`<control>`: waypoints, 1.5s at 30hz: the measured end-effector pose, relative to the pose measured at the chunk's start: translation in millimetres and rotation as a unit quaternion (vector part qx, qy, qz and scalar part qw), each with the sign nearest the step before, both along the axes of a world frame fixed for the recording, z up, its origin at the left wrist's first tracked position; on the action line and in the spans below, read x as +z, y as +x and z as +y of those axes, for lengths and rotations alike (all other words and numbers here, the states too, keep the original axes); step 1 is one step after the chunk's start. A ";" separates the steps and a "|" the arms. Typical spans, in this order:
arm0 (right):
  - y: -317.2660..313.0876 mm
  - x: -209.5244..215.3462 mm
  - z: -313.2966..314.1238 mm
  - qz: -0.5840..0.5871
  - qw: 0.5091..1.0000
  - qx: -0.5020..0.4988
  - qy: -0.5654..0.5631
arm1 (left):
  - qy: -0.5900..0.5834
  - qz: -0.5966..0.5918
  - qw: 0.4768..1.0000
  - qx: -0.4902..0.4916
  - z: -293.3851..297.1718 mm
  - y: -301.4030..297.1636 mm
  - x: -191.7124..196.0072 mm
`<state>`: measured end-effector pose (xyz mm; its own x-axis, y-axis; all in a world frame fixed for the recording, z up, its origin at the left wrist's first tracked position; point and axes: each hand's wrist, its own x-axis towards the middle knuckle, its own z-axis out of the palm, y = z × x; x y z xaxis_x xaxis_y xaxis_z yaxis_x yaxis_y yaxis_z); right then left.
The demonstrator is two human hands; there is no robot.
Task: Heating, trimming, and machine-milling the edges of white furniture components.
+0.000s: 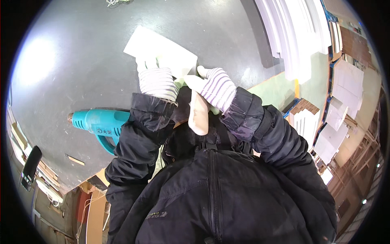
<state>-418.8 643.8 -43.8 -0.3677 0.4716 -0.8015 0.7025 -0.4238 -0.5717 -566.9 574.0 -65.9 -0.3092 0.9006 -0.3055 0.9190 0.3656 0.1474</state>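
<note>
A white rectangular panel [162, 46] lies on the dark table. My left hand [157, 79], in a pale glove with a striped cuff, rests on its near left part. Those fingers are stretched over the white surface, with the thumb apart near its near edge; glare blurs the fingertips. Beside the panel's near right corner, my right hand [213, 85], gloved alike, is closed around a cream, long piece with a rounded end [199, 118]. That piece points back toward my chest, and its upper part is hidden by the glove. I cannot make out its exact kind.
A teal heat gun [101, 124] lies left of my left sleeve, nozzle pointing left. A small wooden strip [74, 159] is near the table's left edge. White stacked sheets [292, 32] stand at the far right. More boards [304, 118] are stacked beyond my right arm.
</note>
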 end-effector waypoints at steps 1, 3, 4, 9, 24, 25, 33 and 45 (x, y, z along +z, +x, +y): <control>-16.5 14.0 1.1 0.009 1.000 -0.009 -0.014 | 0.003 -0.021 1.000 0.020 -3.3 -2.1 -3.0; -16.9 29.3 5.2 -0.064 0.996 0.024 -0.063 | 0.047 -0.119 0.989 0.073 -11.3 -5.4 -33.2; -6.5 14.8 5.5 -0.056 0.994 0.089 0.017 | 0.090 -0.217 0.964 0.125 -6.0 -5.2 -32.9; 10.4 49.5 25.3 0.024 0.989 -0.032 -0.145 | 0.027 -0.055 0.998 0.003 -7.9 -5.3 6.5; 13.4 15.1 2.0 0.003 0.997 0.035 0.067 | -0.008 -0.049 0.999 -0.005 -3.3 -5.6 8.0; 18.2 18.4 8.3 -0.024 0.971 0.188 0.147 | -0.016 -0.085 0.996 0.020 -2.8 -8.0 10.1; 48.5 45.4 89.1 -0.179 0.900 0.277 0.286 | 0.059 -0.051 0.997 -0.003 -9.7 -1.1 -2.1; 307.6 -48.9 -87.4 -0.249 0.835 0.260 0.416 | -0.026 -0.133 0.991 -0.002 33.9 -6.8 -8.5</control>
<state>-111.2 556.5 -92.8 -0.4152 0.8216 -0.3906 0.9063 0.4108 -0.0994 -573.7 607.9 -74.4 -0.2082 0.8826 -0.4215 0.8517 0.3755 0.3656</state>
